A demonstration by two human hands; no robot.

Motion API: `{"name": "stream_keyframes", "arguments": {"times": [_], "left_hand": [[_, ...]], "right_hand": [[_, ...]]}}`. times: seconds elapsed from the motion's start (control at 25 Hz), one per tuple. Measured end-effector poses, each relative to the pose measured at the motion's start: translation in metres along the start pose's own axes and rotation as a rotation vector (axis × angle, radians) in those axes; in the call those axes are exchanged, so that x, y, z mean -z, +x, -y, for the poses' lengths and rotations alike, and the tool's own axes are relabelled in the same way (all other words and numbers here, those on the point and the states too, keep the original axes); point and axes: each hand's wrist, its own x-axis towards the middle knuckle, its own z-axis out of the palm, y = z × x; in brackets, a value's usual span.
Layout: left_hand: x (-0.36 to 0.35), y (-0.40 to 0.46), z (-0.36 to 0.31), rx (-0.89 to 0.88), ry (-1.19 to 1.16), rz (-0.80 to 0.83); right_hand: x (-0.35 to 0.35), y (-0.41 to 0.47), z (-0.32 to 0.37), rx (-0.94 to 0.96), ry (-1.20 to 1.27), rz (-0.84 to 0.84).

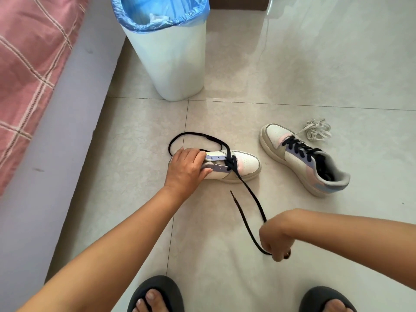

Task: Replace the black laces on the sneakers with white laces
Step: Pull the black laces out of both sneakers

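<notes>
A white, pink and lilac sneaker (244, 164) lies on the tiled floor, toe pointing right. My left hand (185, 170) grips its heel and tongue end. Its black lace (252, 197) is mostly out of the eyelets, still threaded near the toe. One end loops on the floor behind the shoe; the other runs down to my right hand (273, 238), which pinches it. The second sneaker (301, 158) stands to the right, fully laced in black. A bundle of white laces (317, 129) lies just behind it.
A white bin with a blue bag (166, 41) stands behind the sneakers. A bed with a pink checked cover (29, 64) and a pale frame runs along the left. My feet in dark slippers (157, 293) are at the bottom edge.
</notes>
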Motion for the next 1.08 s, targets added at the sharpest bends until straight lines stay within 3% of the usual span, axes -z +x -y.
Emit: {"name": "stream_keyframes", "arguments": {"times": [0.04,0.08,0.2,0.28,0.36,0.44,0.56,0.8,0.92,1.08], "left_hand": [[0.002,0.001,-0.002,0.038,0.015,0.015],[0.005,0.001,-0.005,0.071,0.042,0.039],[0.013,-0.007,-0.024,0.138,0.105,0.131],[0.026,-0.014,-0.045,0.237,0.018,0.263],[0.032,-0.017,-0.055,0.366,-0.149,0.445],[0.035,-0.012,-0.054,0.528,-0.414,0.553],[0.032,-0.002,-0.050,0.685,-0.706,0.635],[0.025,0.017,-0.068,0.724,-0.545,0.604],[0.026,0.026,-0.067,0.769,-0.570,0.615],[0.042,0.027,-0.058,0.686,-0.639,0.627]], "right_hand": [[-0.007,0.001,0.006,-0.038,-0.083,0.005],[-0.008,-0.001,0.004,-0.108,-0.074,-0.104],[0.018,-0.012,-0.035,-0.400,0.094,-0.605],[0.038,-0.027,-0.058,-0.553,0.171,-0.931],[0.047,-0.030,-0.062,-0.568,0.344,-1.115],[0.051,-0.025,-0.044,-0.439,0.628,-1.088],[0.057,-0.005,-0.016,-0.254,1.033,-0.900],[0.067,0.012,-0.011,-0.326,0.954,-0.935],[0.064,0.013,-0.016,-0.270,0.953,-0.931],[0.047,0.012,-0.036,-0.241,0.921,-0.951]]}}
